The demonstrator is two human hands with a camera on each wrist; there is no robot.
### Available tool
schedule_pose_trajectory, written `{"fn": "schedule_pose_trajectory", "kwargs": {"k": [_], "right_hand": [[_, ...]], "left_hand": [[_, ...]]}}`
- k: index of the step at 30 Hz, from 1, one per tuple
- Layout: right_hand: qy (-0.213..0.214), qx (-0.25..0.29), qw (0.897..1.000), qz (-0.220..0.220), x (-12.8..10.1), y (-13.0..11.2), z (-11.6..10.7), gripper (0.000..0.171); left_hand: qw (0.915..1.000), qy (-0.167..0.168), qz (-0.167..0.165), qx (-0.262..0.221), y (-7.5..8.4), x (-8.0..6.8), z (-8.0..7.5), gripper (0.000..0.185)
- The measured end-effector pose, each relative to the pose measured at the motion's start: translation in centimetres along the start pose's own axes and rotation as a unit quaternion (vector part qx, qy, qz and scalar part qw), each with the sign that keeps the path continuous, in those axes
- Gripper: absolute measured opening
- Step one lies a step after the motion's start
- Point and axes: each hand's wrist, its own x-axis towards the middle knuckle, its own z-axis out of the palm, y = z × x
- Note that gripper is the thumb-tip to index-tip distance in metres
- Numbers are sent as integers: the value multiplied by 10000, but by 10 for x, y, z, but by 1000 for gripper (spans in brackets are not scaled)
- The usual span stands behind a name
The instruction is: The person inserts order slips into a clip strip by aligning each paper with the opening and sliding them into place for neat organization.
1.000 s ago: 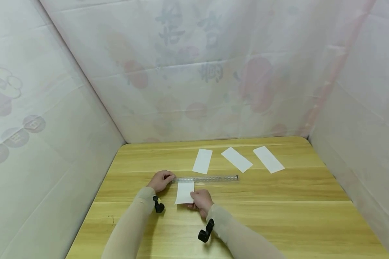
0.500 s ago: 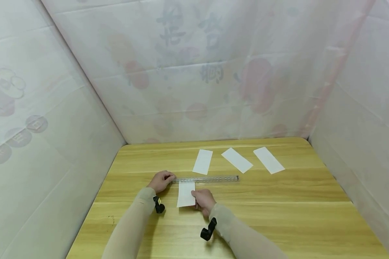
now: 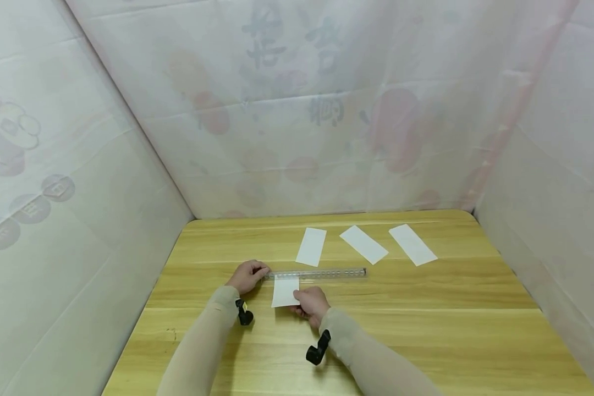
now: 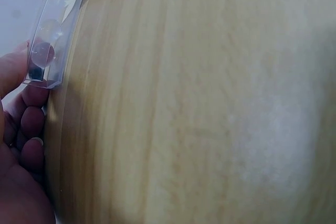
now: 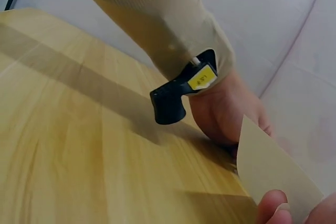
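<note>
My left hand [image 3: 247,276] pinches the left end of a clear plastic ruler [image 3: 331,273] lying crosswise on the table. In the left wrist view, the thumb and fingers meet at the squared end of the ruler [image 4: 52,45]. A white paper strip [image 3: 286,294] reaches from the ruler toward me, its far end at the ruler's near side. My right hand [image 3: 313,305] pinches this strip by its right edge near the front corner. Seen from the right wrist, the paper [image 5: 273,169] is raised at a slant off the wood, with fingertips [image 5: 272,205] beneath it.
Beyond the ruler lie three more white paper strips: one at left [image 3: 311,247], one slanted in the middle [image 3: 364,245], one at right [image 3: 413,245]. The wooden table [image 3: 425,330] is bounded by fabric walls [image 3: 297,137]. Each wrist carries a black camera mount [image 3: 318,347].
The near edge of the held strip first came toward me, then rose back toward the ruler. My right hand shifted slightly to the right. The left hand and ruler stay nearly in place.
</note>
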Motion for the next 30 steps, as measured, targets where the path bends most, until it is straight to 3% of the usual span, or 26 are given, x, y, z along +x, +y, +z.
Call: {"fn": "schedule_pose_trajectory", "kwargs": {"k": [8,30], "right_hand": [[206,-51,9998,-65,-3,1,2,24],[277,-33,9996,-104,-6,3,-4,25]], "left_hand": [[10000,13,60,-29,-3,2,1,15],[9999,-46,27,-114,2,-3,-1,17]]}}
